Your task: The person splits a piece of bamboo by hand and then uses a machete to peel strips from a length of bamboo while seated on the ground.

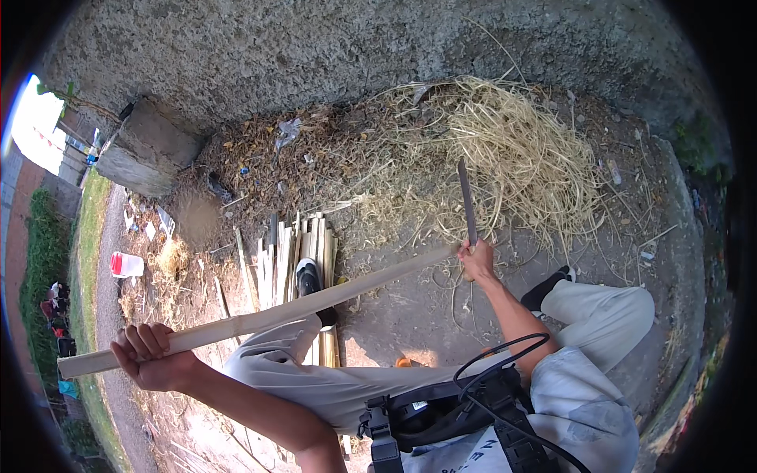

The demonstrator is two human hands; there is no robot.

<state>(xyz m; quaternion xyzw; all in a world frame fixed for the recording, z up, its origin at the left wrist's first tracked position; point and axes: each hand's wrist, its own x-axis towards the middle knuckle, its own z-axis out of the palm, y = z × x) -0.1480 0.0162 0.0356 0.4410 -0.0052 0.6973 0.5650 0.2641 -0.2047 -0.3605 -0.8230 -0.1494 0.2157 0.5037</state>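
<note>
A long, pale split slat [292, 309], bamboo by its look, lies slantwise across my knees. My left hand [154, 359] is closed round it near its left end, fingers curled over the top. Its far right end meets my right hand [478, 260], which is closed on a long dark-bladed knife [467, 201]. The blade points away from me toward the wall, and the handle is hidden in my fist. Whether my right fingers also touch the slat's end, I cannot tell.
A big heap of pale curly shavings [528, 158] lies by the rough wall [355, 47]. Several slats [272, 268] are stacked on the ground beside my shoe [308, 277]. At left stand a concrete block [146, 150] and a red-and-white container [128, 265]. A black cable [505, 394] loops before my chest.
</note>
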